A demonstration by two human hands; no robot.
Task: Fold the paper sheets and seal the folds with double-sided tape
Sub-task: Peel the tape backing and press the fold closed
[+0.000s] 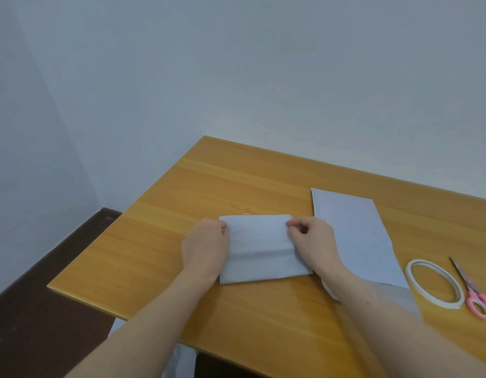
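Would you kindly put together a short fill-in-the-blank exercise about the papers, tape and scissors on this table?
1. Both hands, the left hand and the right hand, hold the ____ sheet of paper.
2. The scissors have handles coloured ____.
3. The tape roll lies directly to the ____ of the scissors.
4. The flat sheet lies on the wooden ____.

Missing words: folded; pink; left; table

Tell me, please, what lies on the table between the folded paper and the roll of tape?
In the head view, the flat unfolded sheet lies between the folded paper and the tape roll. The right hand also rests there, on the folded paper's right edge.
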